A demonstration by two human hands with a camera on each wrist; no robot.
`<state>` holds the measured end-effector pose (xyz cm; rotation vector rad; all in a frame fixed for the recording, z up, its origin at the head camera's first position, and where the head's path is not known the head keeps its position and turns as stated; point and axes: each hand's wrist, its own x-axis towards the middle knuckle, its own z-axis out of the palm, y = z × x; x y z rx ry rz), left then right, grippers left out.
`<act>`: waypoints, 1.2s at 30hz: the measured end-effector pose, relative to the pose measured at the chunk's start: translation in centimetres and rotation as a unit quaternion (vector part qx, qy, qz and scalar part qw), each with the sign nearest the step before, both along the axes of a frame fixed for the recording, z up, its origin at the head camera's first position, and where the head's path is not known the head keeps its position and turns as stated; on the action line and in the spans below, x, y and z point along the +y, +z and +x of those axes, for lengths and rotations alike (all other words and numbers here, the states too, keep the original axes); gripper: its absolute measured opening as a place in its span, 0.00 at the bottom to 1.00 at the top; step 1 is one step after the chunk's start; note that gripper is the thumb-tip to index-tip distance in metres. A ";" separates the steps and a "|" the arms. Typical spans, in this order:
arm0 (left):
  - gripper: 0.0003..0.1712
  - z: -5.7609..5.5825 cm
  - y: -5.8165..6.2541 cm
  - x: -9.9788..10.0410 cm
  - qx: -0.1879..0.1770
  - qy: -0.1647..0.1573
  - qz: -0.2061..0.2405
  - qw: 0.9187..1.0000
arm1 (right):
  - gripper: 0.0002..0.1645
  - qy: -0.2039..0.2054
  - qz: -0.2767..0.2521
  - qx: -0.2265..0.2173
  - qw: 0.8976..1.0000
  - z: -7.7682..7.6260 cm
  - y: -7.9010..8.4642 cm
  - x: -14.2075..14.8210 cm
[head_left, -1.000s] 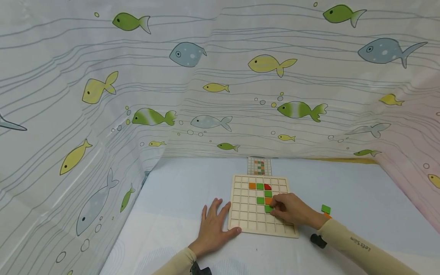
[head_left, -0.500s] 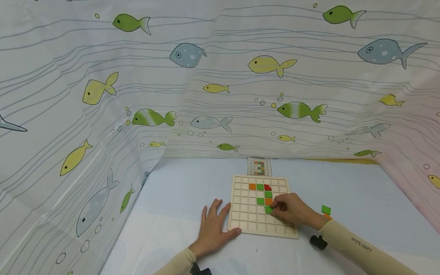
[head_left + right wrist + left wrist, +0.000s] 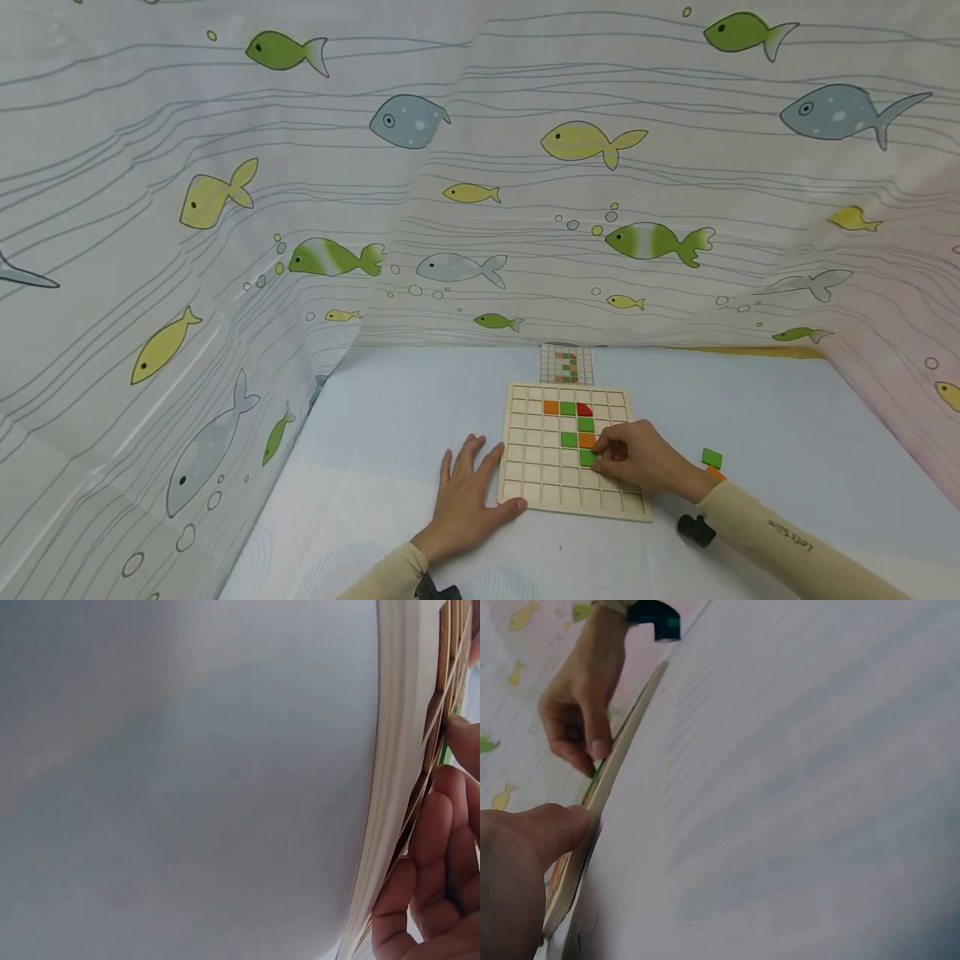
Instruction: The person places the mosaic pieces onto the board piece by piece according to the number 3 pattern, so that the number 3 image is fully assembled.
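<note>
A wooden grid board (image 3: 540,475) lies flat, with green, orange and red tiles in some squares. My right hand (image 3: 641,454) is over its right half. Thumb and index finger pinch a green tile (image 3: 588,458) at its right edge, low in the column under an orange tile (image 3: 587,440). In the right wrist view a thin green edge (image 3: 445,754) shows by the thumb. My left hand (image 3: 467,504) rests with fingers spread along the board's left side, its thumb at the near left corner. The left wrist view shows that thumb (image 3: 559,829) against the board's rim.
Behind the board stands a pattern card (image 3: 566,364) with a coloured grid. A loose green tile (image 3: 712,458) and an orange tile (image 3: 716,473) lie on the table beyond the right wrist. A fish-printed curtain (image 3: 480,225) walls the table's back and sides.
Both hands stay where they were, with the right fingers at the same green tile throughout. Only the head view shifts very slightly.
</note>
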<state>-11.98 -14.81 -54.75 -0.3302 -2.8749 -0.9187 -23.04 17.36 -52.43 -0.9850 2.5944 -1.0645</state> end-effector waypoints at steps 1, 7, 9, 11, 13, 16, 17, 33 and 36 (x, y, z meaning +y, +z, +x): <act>0.50 0.0 0.0 0.0 0.000 0.000 -0.001 1.000 | 0.09 -0.001 0.000 0.002 1.000 0.0 0.0 0.0; 0.50 -0.3 -0.2 0.0 0.004 0.000 -0.012 1.000 | 0.09 -0.007 0.002 0.008 1.000 0.1 -0.1 0.1; 0.50 -0.3 -0.2 0.0 0.006 -0.001 -0.010 1.000 | 0.10 -0.009 0.001 0.007 1.000 0.1 0.0 0.2; 0.50 -0.3 -0.2 0.0 0.007 -0.002 -0.007 1.000 | 0.10 -0.014 -0.001 0.005 1.000 0.2 0.1 0.3; 0.49 -0.3 -0.2 0.0 0.008 -0.003 -0.006 1.000 | 0.10 -0.017 -0.005 0.007 1.000 0.2 0.3 0.5; 0.49 -0.3 -0.2 0.0 0.009 -0.004 -0.006 1.000 | 0.09 -0.031 -0.011 0.015 0.999 0.2 0.5 1.0; 0.49 -0.3 -0.2 0.0 0.009 -0.004 -0.005 1.000 | 0.09 -0.035 -0.012 0.019 0.999 0.2 0.5 1.3; 0.49 -0.2 -0.3 0.0 0.012 0.002 -0.007 1.000 | 0.10 -0.103 0.035 0.097 0.989 0.6 2.1 8.3; 0.49 -0.1 -0.2 0.0 0.010 0.002 -0.007 1.000 | 0.10 -0.113 0.039 0.094 0.988 1.0 1.9 9.3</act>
